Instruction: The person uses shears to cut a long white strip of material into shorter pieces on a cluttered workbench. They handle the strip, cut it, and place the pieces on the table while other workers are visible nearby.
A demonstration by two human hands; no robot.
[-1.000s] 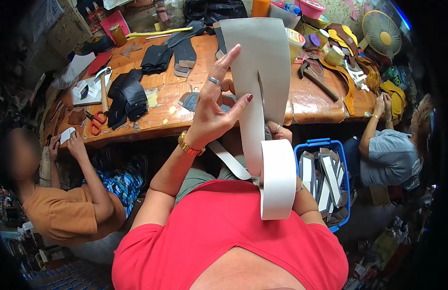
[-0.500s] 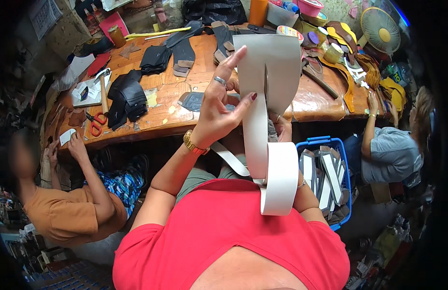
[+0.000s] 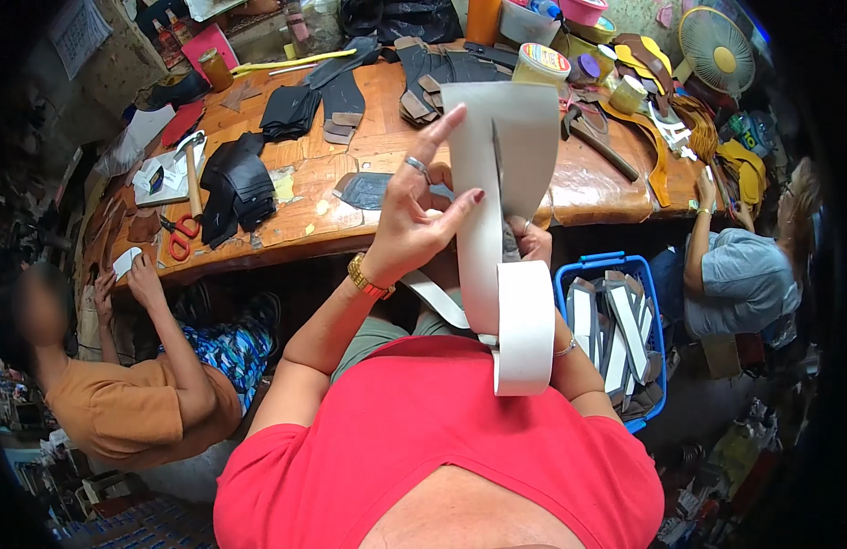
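A long off-white flexible sheet (image 3: 524,119) stands up in front of my chest, slit lengthwise from its lower end. The strip to the left of the slit runs down into a wide white loop (image 3: 524,339) near my chest. My left hand (image 3: 422,206) is closed on the sheet's left edge, thumb on its face, index finger stretched upward. Below the right part, my right hand (image 3: 531,242) is wrapped round a dark grey tool that looks like scissors (image 3: 509,242); a narrow dark blade shows in the slit, and the handles are mostly hidden. Another white strip (image 3: 434,297) hangs over my lap.
Ahead is a wooden table (image 3: 295,165) with black cut pieces (image 3: 236,188), red-handled scissors (image 3: 182,240), a hammer (image 3: 194,174) and tubs (image 3: 541,66). A blue basket (image 3: 657,366) of strips stands at my right. Co-workers sit at left (image 3: 135,393) and right (image 3: 739,284).
The sheet's top has come down and slightly left, uncovering more of the tub behind it. The white loop has shifted a little left. My left hand keeps nearly the same place.
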